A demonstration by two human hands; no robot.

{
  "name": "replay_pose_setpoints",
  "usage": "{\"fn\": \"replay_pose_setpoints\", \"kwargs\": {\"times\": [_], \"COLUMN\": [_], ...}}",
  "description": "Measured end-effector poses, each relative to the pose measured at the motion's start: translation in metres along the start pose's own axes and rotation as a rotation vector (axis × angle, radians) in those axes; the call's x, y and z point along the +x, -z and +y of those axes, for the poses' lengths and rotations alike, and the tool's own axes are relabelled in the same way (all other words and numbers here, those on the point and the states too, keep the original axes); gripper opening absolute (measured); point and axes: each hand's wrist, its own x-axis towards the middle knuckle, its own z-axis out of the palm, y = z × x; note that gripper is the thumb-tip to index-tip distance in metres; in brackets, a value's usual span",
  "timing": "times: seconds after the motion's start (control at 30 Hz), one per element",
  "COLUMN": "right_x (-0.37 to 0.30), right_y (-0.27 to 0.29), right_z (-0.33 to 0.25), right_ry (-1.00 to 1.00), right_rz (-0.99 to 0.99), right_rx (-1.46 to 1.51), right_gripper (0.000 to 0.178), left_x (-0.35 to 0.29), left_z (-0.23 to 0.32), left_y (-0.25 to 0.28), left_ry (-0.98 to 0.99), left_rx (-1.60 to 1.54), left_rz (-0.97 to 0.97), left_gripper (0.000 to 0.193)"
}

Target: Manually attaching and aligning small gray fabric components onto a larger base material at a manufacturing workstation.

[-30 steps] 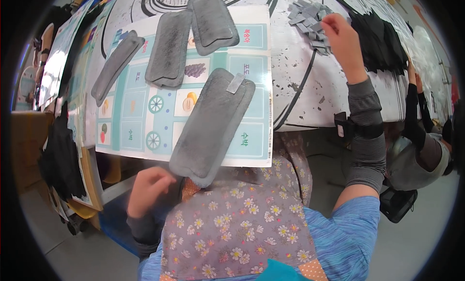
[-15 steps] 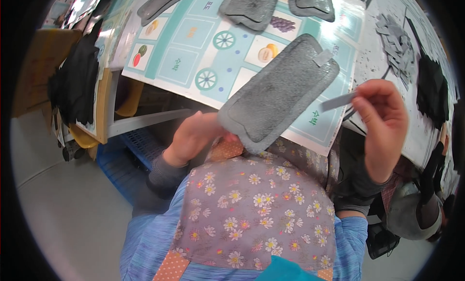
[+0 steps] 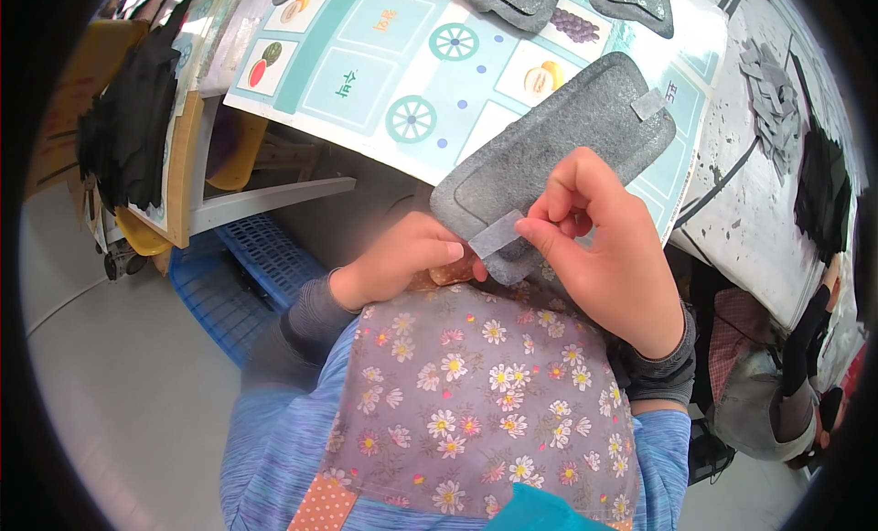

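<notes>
A grey felt-like pad [image 3: 558, 128] with rounded corners slants from my lap up over the edge of the table. My left hand [image 3: 402, 261] grips its near end, thumb on top, other fingers mostly hidden beneath. Pinched between the thumb and fingers of my right hand [image 3: 608, 247] is a short light-grey strip [image 3: 497, 236], lying across the near corner of the pad beside my left thumb. A similar small grey tab [image 3: 648, 104] sits at the pad's far end.
A printed sheet [image 3: 320, 133] with fruit pictures covers the table, with more grey pads [image 3: 517, 2] at its far side. Grey strips [image 3: 771, 96] and black strips [image 3: 821, 193] lie to the right. Black pieces [image 3: 133, 119] hang at left, above a blue crate [image 3: 224, 284]. Another person [image 3: 764, 394] is at far right.
My right hand has moved left and down, bringing the strip from beside the pad onto its near corner. The left hand keeps its hold. The view has shifted slightly.
</notes>
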Motion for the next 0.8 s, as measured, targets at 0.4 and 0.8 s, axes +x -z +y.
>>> {"fn": "replay_pose_setpoints", "kwargs": {"times": [0.4, 0.8], "right_x": [0.0, 0.003], "right_y": [-0.005, -0.013], "right_z": [0.0, 0.0], "right_ry": [0.023, 0.142], "right_rz": [-0.034, -0.015], "right_rx": [-0.079, -0.164], "right_gripper": [0.026, 0.021], "left_x": [0.0, 0.004], "left_z": [0.006, -0.001], "left_y": [-0.005, -0.007], "left_ry": [0.148, 0.099], "left_rx": [-0.005, 0.023], "left_rz": [0.013, 0.056], "left_gripper": [0.03, 0.033]}}
